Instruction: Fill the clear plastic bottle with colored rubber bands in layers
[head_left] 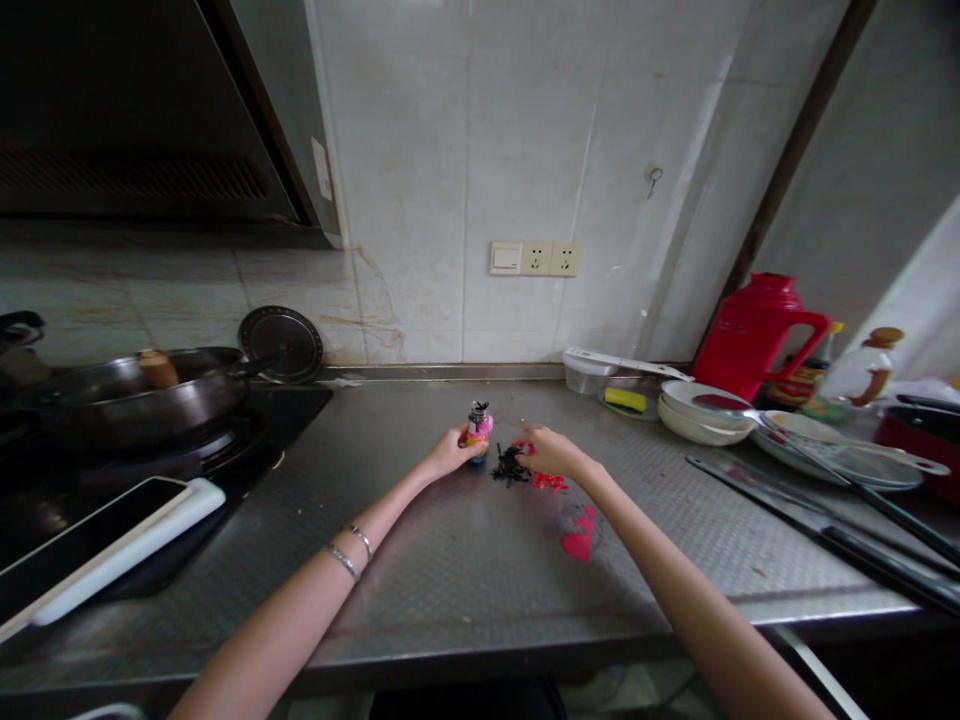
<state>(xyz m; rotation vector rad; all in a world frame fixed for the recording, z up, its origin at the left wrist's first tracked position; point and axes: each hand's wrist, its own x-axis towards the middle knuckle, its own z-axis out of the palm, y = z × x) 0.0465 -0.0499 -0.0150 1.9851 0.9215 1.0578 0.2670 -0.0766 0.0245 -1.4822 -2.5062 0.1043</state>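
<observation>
My left hand (448, 453) is wrapped round a small clear jar (478, 425) that stands upright on the metal counter. Pink and other coloured contents show through its wall, and small black pieces poke out at its mouth. To the right of the jar lies a pile of small black pieces (510, 466). My right hand (556, 452) reaches down at the pile's right side with its fingers curled together; whatever is between the fingertips is hidden. Below that hand is a small heap of red pieces (550, 483). A pinkish-red heart shape (578, 536) lies nearer the counter's front.
On the left are a pan (150, 395) on the black hob and a phone (97, 535) on a white stand. At right stand a red thermos jug (750, 335), bowls (697, 430), a yellow sponge (625, 400) and long dark utensils (795, 510). A tiled wall (412, 200) rises behind.
</observation>
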